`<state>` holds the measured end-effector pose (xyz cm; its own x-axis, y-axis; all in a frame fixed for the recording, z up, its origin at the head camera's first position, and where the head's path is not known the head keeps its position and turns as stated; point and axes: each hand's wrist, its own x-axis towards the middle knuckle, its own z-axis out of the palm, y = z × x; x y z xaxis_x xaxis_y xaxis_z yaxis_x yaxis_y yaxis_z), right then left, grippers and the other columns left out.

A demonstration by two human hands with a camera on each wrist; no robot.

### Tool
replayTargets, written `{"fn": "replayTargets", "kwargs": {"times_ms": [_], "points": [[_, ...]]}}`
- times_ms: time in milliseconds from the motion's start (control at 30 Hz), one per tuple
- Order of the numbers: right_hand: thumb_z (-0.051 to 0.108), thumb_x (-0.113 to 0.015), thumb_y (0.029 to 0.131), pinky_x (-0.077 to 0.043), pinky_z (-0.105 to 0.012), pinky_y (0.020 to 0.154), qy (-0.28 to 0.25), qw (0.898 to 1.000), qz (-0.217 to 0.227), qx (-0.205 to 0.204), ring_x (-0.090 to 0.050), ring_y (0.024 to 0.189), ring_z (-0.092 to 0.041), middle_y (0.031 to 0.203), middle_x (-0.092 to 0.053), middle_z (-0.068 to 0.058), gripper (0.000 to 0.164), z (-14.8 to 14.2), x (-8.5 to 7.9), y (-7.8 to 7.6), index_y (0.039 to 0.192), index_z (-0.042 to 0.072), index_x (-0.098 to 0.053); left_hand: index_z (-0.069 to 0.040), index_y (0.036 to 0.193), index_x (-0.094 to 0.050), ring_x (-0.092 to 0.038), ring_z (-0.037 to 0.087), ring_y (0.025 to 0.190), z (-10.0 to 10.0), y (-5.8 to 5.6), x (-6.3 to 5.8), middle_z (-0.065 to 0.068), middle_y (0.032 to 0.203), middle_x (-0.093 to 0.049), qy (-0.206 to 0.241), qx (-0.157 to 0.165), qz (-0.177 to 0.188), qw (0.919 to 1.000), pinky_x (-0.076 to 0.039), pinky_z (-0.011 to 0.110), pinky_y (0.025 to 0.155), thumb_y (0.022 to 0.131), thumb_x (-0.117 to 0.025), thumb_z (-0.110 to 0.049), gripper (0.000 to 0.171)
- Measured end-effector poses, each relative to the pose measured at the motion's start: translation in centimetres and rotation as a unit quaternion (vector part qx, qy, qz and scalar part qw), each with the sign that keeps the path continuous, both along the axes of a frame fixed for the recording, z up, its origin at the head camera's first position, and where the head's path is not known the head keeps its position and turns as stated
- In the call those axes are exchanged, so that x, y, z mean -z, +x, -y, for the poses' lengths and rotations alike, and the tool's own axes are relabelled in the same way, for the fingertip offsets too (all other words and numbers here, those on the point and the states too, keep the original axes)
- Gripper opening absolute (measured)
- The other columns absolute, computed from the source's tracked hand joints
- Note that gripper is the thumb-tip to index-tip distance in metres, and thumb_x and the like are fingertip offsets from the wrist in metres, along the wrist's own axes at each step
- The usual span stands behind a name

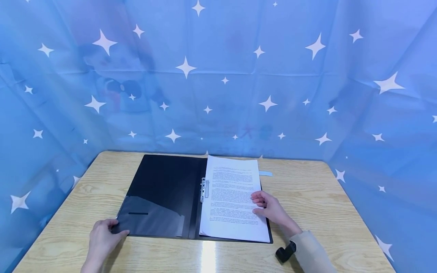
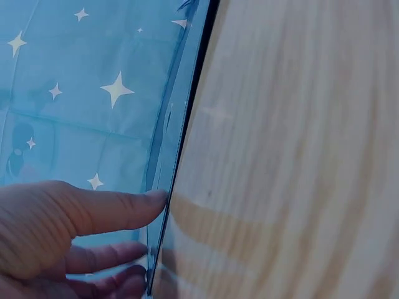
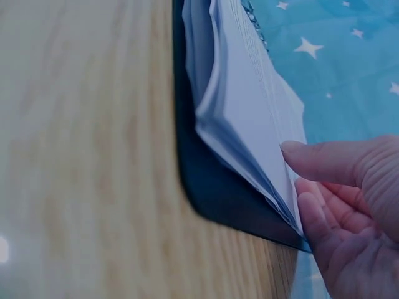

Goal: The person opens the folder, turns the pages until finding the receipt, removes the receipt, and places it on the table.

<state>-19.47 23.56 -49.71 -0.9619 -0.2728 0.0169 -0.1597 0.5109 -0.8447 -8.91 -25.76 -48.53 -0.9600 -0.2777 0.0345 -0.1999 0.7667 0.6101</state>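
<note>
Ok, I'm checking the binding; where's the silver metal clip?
The silver metal clip lies below centre in the head view, on the open black folder, at the left edge of the white printed paper stack.

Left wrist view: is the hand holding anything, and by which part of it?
The left hand holds the open black folder by the near outer corner of its left cover, thumb and fingers at the edge.

The left hand (image 1: 103, 237) angles forward with bare wrist (image 1: 91, 263), its thumb (image 2: 118, 208) straight and set apart from the fingers (image 2: 109, 256). The right hand (image 1: 271, 208) slants inward, thumb (image 3: 330, 161) and loosely bent fingers (image 3: 319, 218) parted; a beige sleeve (image 1: 312, 253) covers that forearm.
</note>
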Motion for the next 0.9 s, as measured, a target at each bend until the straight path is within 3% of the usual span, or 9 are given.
{"fn": "replayTargets", "kwargs": {"times_ms": [133,233,333,600,667,833,900], "points": [[-0.008,-0.07,0.076,-0.048,-0.03,0.082,-0.001,1.0,-0.001,-0.001,-0.057,0.093,-0.021,0.102,-0.06,-0.009,0.039,0.1,0.1,-0.1,0.111,0.001,-0.058,0.013,0.101,-0.062,-0.057,0.026,0.08,-0.2,-0.1,0.3,0.024,0.095,-0.059,0.011,-0.003,-0.046,0.9989,-0.045,0.032,0.072,0.067,-0.078,-0.004,0.041],[-0.008,-0.07,0.076,-0.048,-0.032,0.082,0.0,1.0,-0.004,-0.002,-0.057,0.092,-0.022,0.102,-0.06,-0.009,0.039,0.1,0.4,-0.2,0.112,0.0,-0.057,0.011,0.102,-0.064,-0.056,0.009,0.074,-0.4,-0.3,0.5,0.021,0.095,-0.063,0.057,-0.022,-0.065,0.996,-0.044,0.015,0.063,0.069,-0.077,-0.002,0.037],[-0.009,-0.07,0.075,-0.048,-0.034,0.081,-0.002,1.0,-0.006,-0.001,-0.057,0.092,-0.023,0.102,-0.06,-0.01,0.04,0.2,0.6,-0.3,0.112,-0.001,-0.057,0.01,0.104,-0.063,-0.053,-0.002,0.072,-0.2,-0.4,0.6,0.022,0.098,-0.065,0.1,-0.043,-0.062,0.9921,-0.042,0.008,0.062,0.072,-0.075,-0.002,0.036],[-0.007,-0.07,0.076,-0.048,-0.029,0.08,-0.008,1.0,-0.007,-0.002,-0.057,0.091,-0.021,0.101,-0.06,-0.009,0.039,0.3,0.0,-0.1,0.112,-0.001,-0.057,0.011,0.105,-0.063,-0.052,-0.006,0.069,0.3,-1.1,0.9,0.022,0.098,-0.066,0.129,-0.054,-0.048,0.989,-0.042,0.008,0.061,0.073,-0.074,-0.001,0.036],[-0.009,-0.069,0.076,-0.048,-0.033,0.082,-0.009,1.0,-0.004,-0.001,-0.057,0.092,-0.024,0.101,-0.06,-0.012,0.038,0.7,-1.0,0.4,0.111,-0.003,-0.056,0.012,0.105,-0.063,-0.053,-0.005,0.068,0.3,-1.1,0.9,0.022,0.096,-0.066,0.131,-0.053,-0.049,0.9888,-0.042,0.008,0.061,0.073,-0.075,-0.001,0.036],[-0.008,-0.069,0.076,-0.048,-0.03,0.083,-0.004,1.0,0.01,0.009,-0.057,0.093,-0.023,0.101,-0.06,-0.01,0.037,0.5,-0.8,0.3,0.11,0.0,-0.057,0.011,0.107,-0.062,-0.052,-0.005,0.069,0.1,-1.1,0.9,0.021,0.098,-0.065,0.133,-0.06,-0.025,0.989,-0.043,0.009,0.061,0.073,-0.074,-0.001,0.038],[-0.006,-0.069,0.077,-0.047,-0.024,0.081,-0.009,1.0,0.013,0.008,-0.057,0.092,-0.02,0.101,-0.06,-0.007,0.036,0.0,0.2,-0.1,0.11,0.002,-0.058,0.011,0.108,-0.061,-0.051,-0.005,0.07,0.0,-0.9,1.0,0.022,0.1,-0.065,0.133,-0.062,-0.013,0.9891,-0.043,0.009,0.061,0.073,-0.073,-0.002,0.039]]}}
